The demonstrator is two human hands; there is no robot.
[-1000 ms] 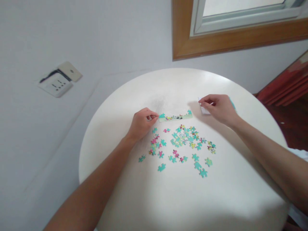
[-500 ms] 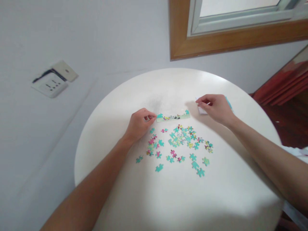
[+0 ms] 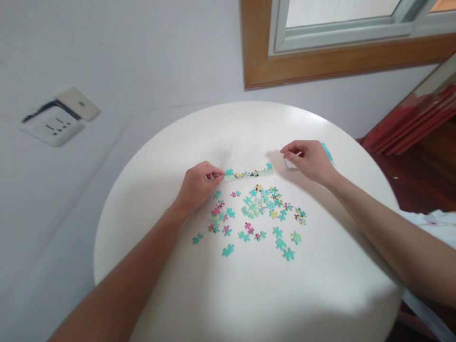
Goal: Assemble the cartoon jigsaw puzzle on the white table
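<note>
My left hand (image 3: 200, 186) is closed, with thumb and forefinger pinched at the left end of a joined strip of jigsaw pieces (image 3: 248, 176). The strip lies flat, pale green below with teal pieces rising at both ends. Over at the right, my right hand (image 3: 309, 159) has its fingertips together at the left edge of a white sheet of paper (image 3: 290, 164). The hand covers most of that sheet, and a teal part (image 3: 327, 151) shows beyond it. Loose jigsaw pieces (image 3: 263, 203) in teal, pink and yellow lie scattered below the strip.
All of this rests on a round white table (image 3: 228, 304). The wall behind carries a socket plate (image 3: 53, 126) at left and a wood-framed window (image 3: 256, 66) above. Red cloth (image 3: 409, 123) hangs at the far right, with white fabric (image 3: 427, 225) beside the table's right edge.
The whole scene has shifted a little to the left as the camera turned. Both hands, the strip and the loose pieces keep their places relative to each other.
</note>
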